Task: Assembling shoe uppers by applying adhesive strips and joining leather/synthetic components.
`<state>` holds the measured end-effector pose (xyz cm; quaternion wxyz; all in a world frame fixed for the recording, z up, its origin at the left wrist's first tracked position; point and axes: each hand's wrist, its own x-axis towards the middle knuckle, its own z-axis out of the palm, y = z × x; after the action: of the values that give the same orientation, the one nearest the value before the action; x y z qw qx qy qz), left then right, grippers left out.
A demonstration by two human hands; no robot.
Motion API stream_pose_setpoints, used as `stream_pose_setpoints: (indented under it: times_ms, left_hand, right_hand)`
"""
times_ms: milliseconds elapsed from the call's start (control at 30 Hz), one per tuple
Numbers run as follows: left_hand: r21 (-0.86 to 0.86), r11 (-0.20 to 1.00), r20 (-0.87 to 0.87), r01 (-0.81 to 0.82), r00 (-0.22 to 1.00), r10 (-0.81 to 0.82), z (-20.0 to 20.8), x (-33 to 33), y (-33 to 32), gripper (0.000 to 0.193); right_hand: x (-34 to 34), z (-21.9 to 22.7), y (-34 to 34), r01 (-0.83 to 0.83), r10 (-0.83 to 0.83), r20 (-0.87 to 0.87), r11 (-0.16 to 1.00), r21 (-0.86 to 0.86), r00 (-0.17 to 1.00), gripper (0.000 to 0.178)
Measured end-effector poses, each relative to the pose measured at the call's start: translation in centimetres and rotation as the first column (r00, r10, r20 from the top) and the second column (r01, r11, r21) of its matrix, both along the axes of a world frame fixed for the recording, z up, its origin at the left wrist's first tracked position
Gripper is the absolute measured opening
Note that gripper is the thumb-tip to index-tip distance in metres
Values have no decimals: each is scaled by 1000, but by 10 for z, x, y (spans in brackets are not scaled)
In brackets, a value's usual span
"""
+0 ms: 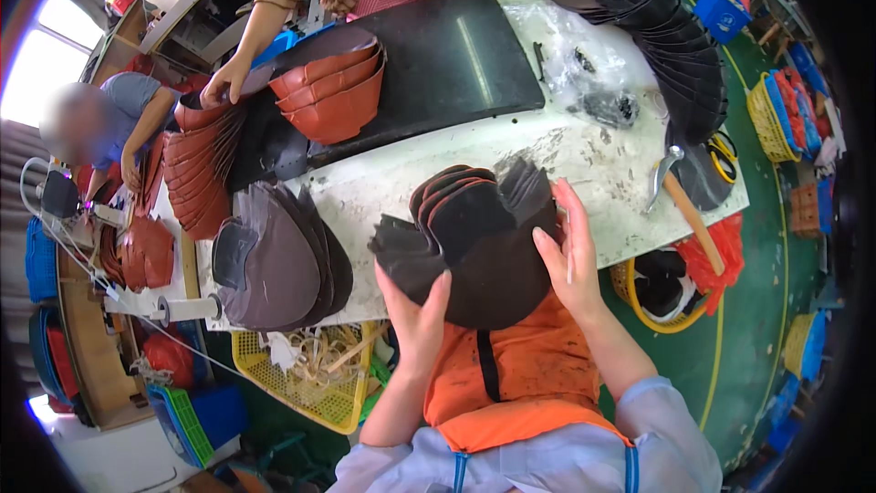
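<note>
Just over the near edge of the white table, I hold a stack of dark shoe uppers (497,265) between both hands. Reddish-brown edges show among its upper layers. My left hand (417,319) is closed on the stack's lower left side, thumb in front and the other fingers partly hidden. Against the right side presses my right hand (573,260), its thumb on the front and its fingers along the edge. To the left of these, another pile of dark uppers (278,265) leans on the table. An orange apron (538,365) covers my lap below the stack.
A hammer (693,224) and yellow-handled scissors (724,160) lie at the table's right end, near fanned black pieces (680,55). Brown uppers (333,96) sit on a black board (456,64). Across the table, a co-worker's hand (225,82) touches brown pieces. Yellow baskets (342,402) flank me.
</note>
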<state>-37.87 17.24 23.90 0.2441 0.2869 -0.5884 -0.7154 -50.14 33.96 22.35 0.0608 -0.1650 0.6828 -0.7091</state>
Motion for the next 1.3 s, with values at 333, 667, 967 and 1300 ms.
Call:
stream_pose_setpoints:
  times_ms: [333, 667, 967, 1300]
  left_hand:
    - [-882, 370, 274, 293, 956, -105, 24, -59, -36, 42]
    - [-891, 323, 301, 321, 947, -111, 14, -67, -35, 45]
    - [-902, 309, 286, 303, 953, -98, 12, -68, -35, 46]
    - [-835, 371, 383, 408, 913, -141, 26, -64, -40, 49]
  right_hand:
    - [-22, 55, -10, -107, 213, -456, 963, 247, 864, 21]
    - [-27, 31, -36, -112, 381, -562, 884, 453, 735, 10]
    - [-31, 31, -35, -106, 363, -532, 886, 452, 765, 10]
    - [-34, 44, -25, -155, 205, -161, 948, 277, 966, 8]
